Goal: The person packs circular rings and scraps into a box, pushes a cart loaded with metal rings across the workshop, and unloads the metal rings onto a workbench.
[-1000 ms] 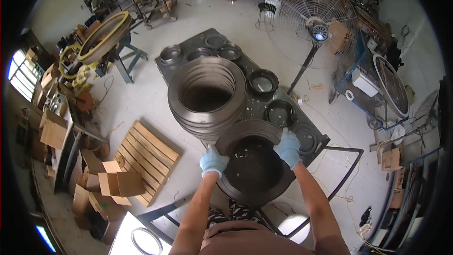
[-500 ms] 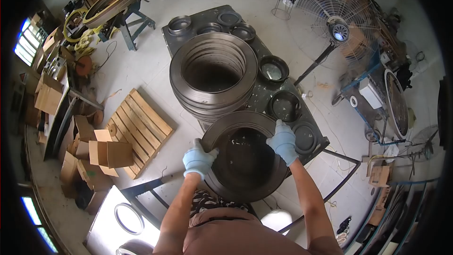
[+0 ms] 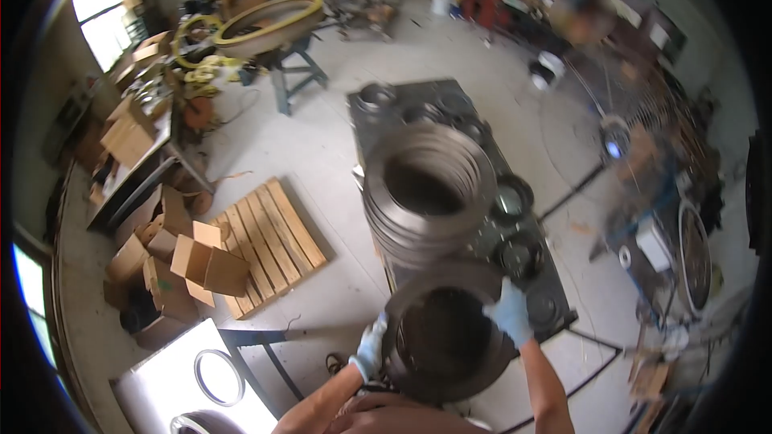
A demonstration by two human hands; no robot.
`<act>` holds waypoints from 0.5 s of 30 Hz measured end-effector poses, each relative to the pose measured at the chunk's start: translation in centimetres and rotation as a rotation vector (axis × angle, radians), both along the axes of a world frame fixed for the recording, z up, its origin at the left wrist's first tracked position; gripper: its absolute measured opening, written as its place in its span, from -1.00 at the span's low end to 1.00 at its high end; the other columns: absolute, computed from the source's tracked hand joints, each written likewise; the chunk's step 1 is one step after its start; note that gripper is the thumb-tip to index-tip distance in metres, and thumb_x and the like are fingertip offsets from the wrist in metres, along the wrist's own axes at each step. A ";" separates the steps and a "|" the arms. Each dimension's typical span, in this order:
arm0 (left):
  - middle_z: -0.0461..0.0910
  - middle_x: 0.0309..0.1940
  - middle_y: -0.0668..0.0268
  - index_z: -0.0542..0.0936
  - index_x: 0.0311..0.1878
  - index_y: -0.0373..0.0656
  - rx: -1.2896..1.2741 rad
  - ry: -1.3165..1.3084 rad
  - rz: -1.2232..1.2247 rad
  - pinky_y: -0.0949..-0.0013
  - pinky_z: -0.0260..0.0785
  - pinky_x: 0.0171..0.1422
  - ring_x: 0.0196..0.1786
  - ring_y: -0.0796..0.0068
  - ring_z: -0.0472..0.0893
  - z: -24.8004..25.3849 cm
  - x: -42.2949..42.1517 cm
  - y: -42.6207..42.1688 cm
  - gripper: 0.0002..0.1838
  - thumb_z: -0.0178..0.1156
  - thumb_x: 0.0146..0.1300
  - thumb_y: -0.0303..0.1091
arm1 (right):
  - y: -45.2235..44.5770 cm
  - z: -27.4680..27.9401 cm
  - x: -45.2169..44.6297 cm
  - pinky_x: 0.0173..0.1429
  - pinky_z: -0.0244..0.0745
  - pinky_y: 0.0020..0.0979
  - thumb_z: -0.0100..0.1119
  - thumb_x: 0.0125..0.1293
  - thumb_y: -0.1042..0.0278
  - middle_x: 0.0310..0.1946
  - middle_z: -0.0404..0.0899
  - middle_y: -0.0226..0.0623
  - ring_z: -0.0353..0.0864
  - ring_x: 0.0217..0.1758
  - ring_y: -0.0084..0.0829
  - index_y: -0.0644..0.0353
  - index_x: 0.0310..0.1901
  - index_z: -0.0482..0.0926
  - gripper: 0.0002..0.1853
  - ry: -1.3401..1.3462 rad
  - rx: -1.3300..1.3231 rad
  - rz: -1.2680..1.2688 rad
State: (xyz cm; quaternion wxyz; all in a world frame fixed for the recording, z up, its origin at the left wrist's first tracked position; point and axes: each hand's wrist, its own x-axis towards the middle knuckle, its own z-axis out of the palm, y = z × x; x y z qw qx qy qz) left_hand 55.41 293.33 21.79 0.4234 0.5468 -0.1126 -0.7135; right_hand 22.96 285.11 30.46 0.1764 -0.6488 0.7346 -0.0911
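Both hands wear light blue gloves. My left hand (image 3: 370, 348) is closed on the left rim of a wide dark ring (image 3: 410, 297), and my right hand (image 3: 511, 313) grips its upper right rim. This ring lies close in front of my body, over the near end of a dark table (image 3: 482, 245). Just beyond it stands a tall stack of grey metal rings (image 3: 426, 229). Smaller round dark parts, such as one dish (image 3: 519, 257) and another (image 3: 513, 198), lie along the table's right side and far end.
A wooden pallet (image 3: 273, 245) and open cardboard boxes (image 3: 211, 261) are on the floor at the left. A bright white board (image 3: 165, 378) with rings stands at the lower left. A large fan (image 3: 615, 133) is at the right. A yellow-rimmed ring (image 3: 269, 26) rests on a blue stand.
The view has swung, so the table and stack appear further right and lower. Both hands still hold the wide ring, which has moved lower in view.
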 end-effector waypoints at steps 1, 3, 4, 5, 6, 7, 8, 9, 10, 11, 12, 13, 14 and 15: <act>0.53 0.17 0.21 0.37 0.37 -0.16 0.040 0.023 0.015 0.22 0.47 0.09 0.07 0.34 0.56 -0.4 0.3 0.7 -0.08 0.17 0.19 0.42 | 0.1 0.5 0.3 0.24 0.46 -0.08 0.60 -0.19 0.14 0.05 0.56 0.22 0.52 0.16 0.16 0.44 0.27 0.33 -0.02 -0.046 0.025 0.005; 0.53 0.18 0.19 0.35 0.37 -0.21 0.082 0.073 0.059 0.22 0.47 0.12 0.09 0.34 0.56 -2.8 0.2 2.5 -0.04 0.17 0.17 0.44 | 0.0 2.1 0.3 0.15 0.52 -0.13 0.62 -0.19 0.17 -0.05 0.63 0.17 0.63 0.06 0.06 0.37 0.17 0.42 -0.14 -0.283 0.079 -0.024; 0.53 0.17 0.18 0.36 0.36 -0.22 0.074 0.100 0.091 0.21 0.47 0.14 0.09 0.34 0.56 -4.6 0.0 2.6 -0.03 0.18 0.16 0.45 | 0.3 1.1 -0.6 0.25 0.46 -0.25 0.65 -0.19 0.21 0.08 0.59 0.10 0.60 0.15 -0.10 0.41 0.24 0.34 -0.05 -0.617 0.148 -0.060; 0.52 0.19 0.20 0.36 0.37 -0.22 0.084 0.146 0.083 0.22 0.44 0.20 0.12 0.34 0.55 -4.2 -0.1 2.4 -0.04 0.14 0.19 0.45 | 1.1 -1.5 -1.7 0.37 0.34 -0.33 0.66 -0.20 0.27 0.23 0.47 0.02 0.48 0.27 -0.21 0.47 0.35 0.21 0.08 -0.870 0.188 -0.186; 0.52 0.19 0.20 0.36 0.37 -0.22 0.062 0.156 0.097 0.22 0.44 0.20 0.12 0.34 0.55 -4.2 -0.1 2.2 -0.04 0.14 0.19 0.45 | 1.7 2.3 -0.5 0.44 0.25 -0.34 0.66 -0.18 0.28 0.37 0.31 0.00 0.37 0.37 -0.19 0.49 0.42 0.06 0.19 -1.022 0.308 -0.205; 0.52 0.20 0.20 0.35 0.38 -0.22 0.031 0.241 0.095 0.24 0.41 0.24 0.14 0.35 0.54 -4.4 -0.3 2.1 -0.04 0.12 0.21 0.45 | 2.0 -0.4 -2.0 0.41 0.29 -0.33 0.65 -0.18 0.30 0.31 0.39 -0.02 0.42 0.32 -0.21 0.48 0.40 0.14 0.12 -1.031 0.344 -0.276; 0.52 0.21 0.20 0.34 0.40 -0.23 0.002 0.324 0.089 0.25 0.38 0.28 0.16 0.35 0.53 -4.2 -0.5 2.0 -0.04 0.09 0.23 0.45 | 2.3 -3.4 -4.0 0.37 0.32 -0.32 0.64 -0.17 0.32 0.25 0.47 -0.04 0.47 0.27 -0.22 0.46 0.37 0.23 0.06 -1.040 0.381 -0.350; 0.47 0.28 0.22 0.33 0.42 -0.23 0.033 0.277 0.112 0.27 0.28 0.38 0.25 0.34 0.48 -1.6 -0.6 1.8 -0.06 0.02 0.28 0.44 | 1.7 -3.3 -4.2 0.37 0.32 -0.32 0.64 -0.17 0.32 0.25 0.47 -0.04 0.47 0.27 -0.22 0.46 0.37 0.23 0.06 -1.030 0.373 -0.334; 0.40 0.35 0.22 0.31 0.44 -0.22 0.092 0.237 0.108 0.26 0.21 0.43 0.33 0.31 0.41 -7.4 -1.1 1.7 -0.02 0.00 0.26 0.48 | 1.6 -3.2 -4.3 0.32 0.36 -0.32 0.63 -0.18 0.34 0.18 0.53 -0.08 0.52 0.20 -0.23 0.45 0.32 0.31 -0.02 -1.013 0.441 -0.359; 0.36 0.38 0.21 0.30 0.45 -0.22 0.083 0.200 0.101 0.26 0.18 0.45 0.36 0.31 0.37 -8.7 -1.4 1.3 -0.01 -0.01 0.25 0.49 | 2.1 -3.1 -4.0 0.27 0.39 -0.32 0.63 -0.19 0.37 0.10 0.60 -0.12 0.57 0.13 -0.25 0.45 0.27 0.40 -0.09 -0.995 0.510 -0.390; 0.33 0.41 0.21 0.29 0.46 -0.21 0.074 0.161 0.098 0.25 0.14 0.47 0.39 0.30 0.34 -9.3 -1.5 1.5 0.01 -0.01 0.24 0.50 | 2.4 -2.0 -3.1 0.17 0.44 -0.32 0.61 -0.21 0.42 -0.05 0.68 -0.20 0.63 -0.01 -0.29 0.40 0.11 0.54 -0.26 -0.982 0.427 -0.347; 0.57 0.22 0.33 0.44 0.37 -0.01 0.166 0.231 0.057 0.13 0.44 0.29 0.18 0.34 0.58 1.0 0.1 1.4 -0.28 -0.17 0.43 0.35 | 2.6 -1.5 -2.9 0.14 0.45 -0.33 0.59 -0.20 0.44 -0.07 0.68 -0.21 0.63 -0.03 -0.31 0.38 0.07 0.56 -0.31 -0.934 0.411 -0.364; 0.57 0.22 0.33 0.44 0.37 -0.01 0.158 0.240 0.070 0.13 0.44 0.29 0.18 0.34 0.58 -0.2 0.5 1.4 -0.28 -0.17 0.43 0.35 | 2.9 -1.1 -2.7 0.11 0.47 -0.34 0.57 -0.20 0.46 -0.09 0.68 -0.22 0.62 -0.05 -0.32 0.36 0.02 0.57 -0.36 -0.890 0.396 -0.384; 0.47 0.32 0.28 0.39 0.40 -0.08 0.174 0.326 0.053 0.17 0.30 0.38 0.29 0.30 0.47 -2.3 1.1 1.3 -0.16 -0.07 0.32 0.43 | 3.4 -0.5 -2.3 0.11 0.47 -0.34 0.57 -0.20 0.46 -0.09 0.68 -0.22 0.62 -0.05 -0.32 0.36 0.02 0.57 -0.36 -0.883 0.399 -0.373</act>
